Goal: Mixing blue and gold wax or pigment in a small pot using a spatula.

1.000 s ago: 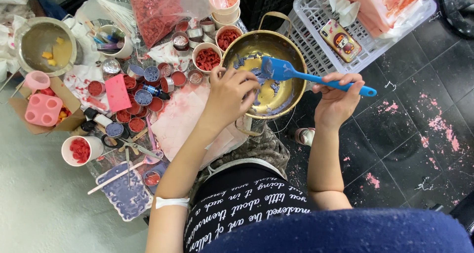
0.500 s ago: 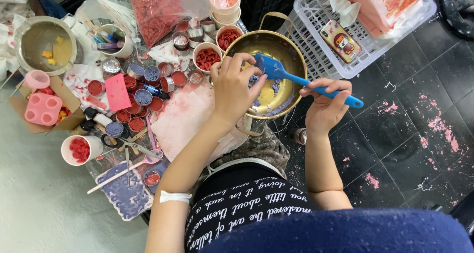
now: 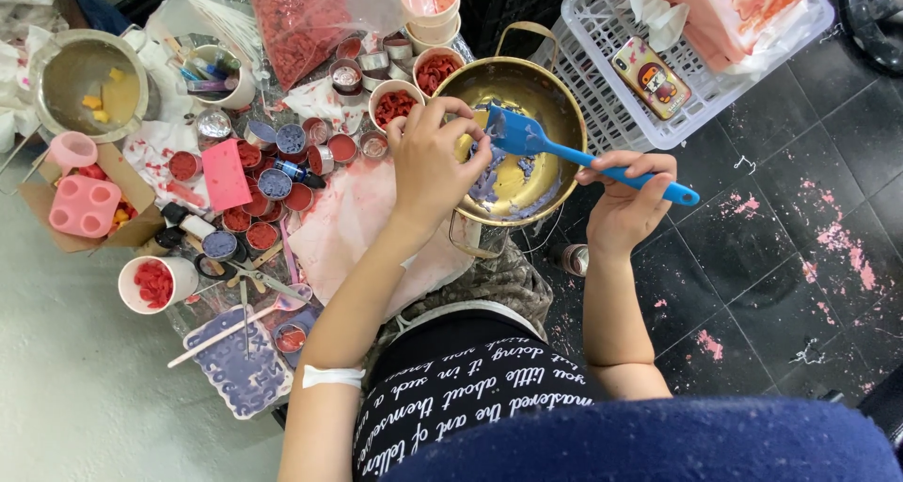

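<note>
Cluttered table beside dark, pink-splattered tiled floor

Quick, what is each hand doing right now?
Left hand: on the rim of the gold pot, fingers curled over it.
Right hand: closed on the blue spatula handle.

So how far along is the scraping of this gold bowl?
Partly done: much of the gold bowl wall is bare. In hand: the right hand holds the blue spatula with its blade inside the bowl, while the left hand picks at the rim. Left: purple wax lies in bits and smears on the bottom and lower wall.
</note>
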